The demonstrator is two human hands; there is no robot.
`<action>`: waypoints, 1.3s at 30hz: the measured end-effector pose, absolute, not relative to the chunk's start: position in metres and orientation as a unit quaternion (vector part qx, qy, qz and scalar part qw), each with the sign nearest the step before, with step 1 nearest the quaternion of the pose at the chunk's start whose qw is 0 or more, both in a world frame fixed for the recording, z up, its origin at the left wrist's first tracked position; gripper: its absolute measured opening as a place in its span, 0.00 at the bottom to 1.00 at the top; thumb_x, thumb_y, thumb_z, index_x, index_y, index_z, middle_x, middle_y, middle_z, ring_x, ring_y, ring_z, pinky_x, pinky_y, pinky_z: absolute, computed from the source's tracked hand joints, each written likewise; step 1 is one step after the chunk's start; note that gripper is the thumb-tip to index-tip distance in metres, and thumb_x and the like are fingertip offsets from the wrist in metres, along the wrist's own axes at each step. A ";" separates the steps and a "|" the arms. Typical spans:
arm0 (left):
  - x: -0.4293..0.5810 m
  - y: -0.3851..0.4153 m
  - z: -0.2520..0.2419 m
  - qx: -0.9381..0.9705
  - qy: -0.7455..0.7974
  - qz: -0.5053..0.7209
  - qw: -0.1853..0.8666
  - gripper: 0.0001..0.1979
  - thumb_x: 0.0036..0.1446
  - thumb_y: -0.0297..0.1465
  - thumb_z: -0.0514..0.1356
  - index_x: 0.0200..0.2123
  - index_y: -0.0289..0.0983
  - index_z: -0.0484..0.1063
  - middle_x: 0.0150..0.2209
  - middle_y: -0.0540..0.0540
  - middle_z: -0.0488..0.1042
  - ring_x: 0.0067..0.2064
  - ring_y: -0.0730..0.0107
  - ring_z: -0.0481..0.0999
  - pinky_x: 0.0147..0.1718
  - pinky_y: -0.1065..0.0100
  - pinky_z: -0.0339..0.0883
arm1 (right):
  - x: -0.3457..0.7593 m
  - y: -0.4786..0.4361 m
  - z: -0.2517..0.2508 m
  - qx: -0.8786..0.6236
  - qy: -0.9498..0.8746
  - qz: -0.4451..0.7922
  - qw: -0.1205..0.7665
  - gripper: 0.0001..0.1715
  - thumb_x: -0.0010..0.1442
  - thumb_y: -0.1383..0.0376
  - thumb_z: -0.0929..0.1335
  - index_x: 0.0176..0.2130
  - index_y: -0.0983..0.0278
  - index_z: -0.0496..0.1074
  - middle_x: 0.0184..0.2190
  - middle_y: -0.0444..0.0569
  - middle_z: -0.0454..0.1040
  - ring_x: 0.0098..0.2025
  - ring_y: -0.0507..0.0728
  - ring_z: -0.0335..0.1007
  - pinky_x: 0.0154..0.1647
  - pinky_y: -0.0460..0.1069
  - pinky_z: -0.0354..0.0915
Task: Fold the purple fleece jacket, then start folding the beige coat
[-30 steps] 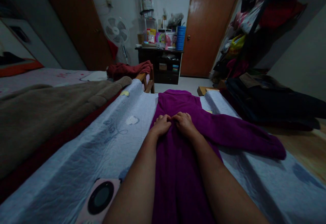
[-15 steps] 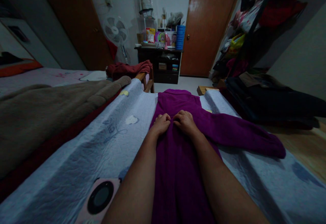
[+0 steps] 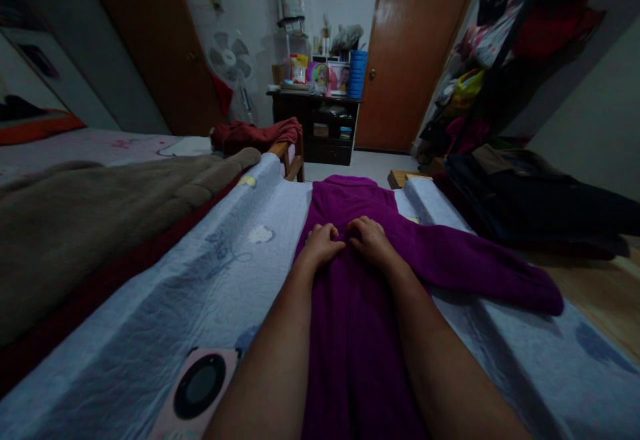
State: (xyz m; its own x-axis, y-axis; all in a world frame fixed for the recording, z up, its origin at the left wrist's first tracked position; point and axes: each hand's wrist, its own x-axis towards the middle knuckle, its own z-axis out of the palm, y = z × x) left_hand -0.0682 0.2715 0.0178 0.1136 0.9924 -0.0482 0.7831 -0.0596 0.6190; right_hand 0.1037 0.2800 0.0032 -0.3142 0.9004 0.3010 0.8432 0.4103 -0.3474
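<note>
One collared purple coat (image 3: 350,197) lies flat beneath your left hand (image 3: 323,245) and right hand (image 3: 369,237) (can't tell their grip), now farther apart.

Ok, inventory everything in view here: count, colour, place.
garment: one, purple, under both hands
bed cover: one, pale blue, under the garment
flat device with black disc: one, pink, lower left
fuzzy cloth: one, brown, left
lower cloth: one, dark red, along the fuzzy cloth's edge
crumpled cloth: one, rust red, on the wooden frame
printed sheet: one, pale pink, far left
orange cloth: one, orange, far left
fan: one, pale, back left
cabinet: one, dark, back wall
cabinet-top items: many, mixed, too small to count
doors: two, brown, back
clothes pile: one, dark, right
hung things: several, mixed, upper right
left hand: one, bare, on the garment
right hand: one, bare, on the garment
</note>
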 end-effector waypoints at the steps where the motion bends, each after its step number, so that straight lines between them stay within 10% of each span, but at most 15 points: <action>1: -0.068 0.272 0.018 0.697 0.636 0.202 0.261 0.10 0.50 0.34 0.64 0.37 0.40 0.71 0.41 0.46 0.70 0.43 0.64 0.71 0.43 0.69 0.63 | 0.104 0.280 0.003 -0.540 -0.809 0.062 0.224 0.16 0.54 0.71 0.67 0.44 0.60 0.70 0.43 0.49 0.71 0.46 0.58 0.63 0.48 0.53 0.57; 39: -0.055 0.270 0.021 0.691 0.631 0.249 0.250 0.11 0.48 0.30 0.64 0.38 0.40 0.71 0.41 0.47 0.77 0.43 0.62 0.72 0.42 0.65 0.62 | 0.103 0.285 -0.003 -0.555 -0.793 0.063 0.245 0.09 0.62 0.66 0.66 0.41 0.59 0.76 0.39 0.48 0.73 0.44 0.57 0.65 0.47 0.51 0.55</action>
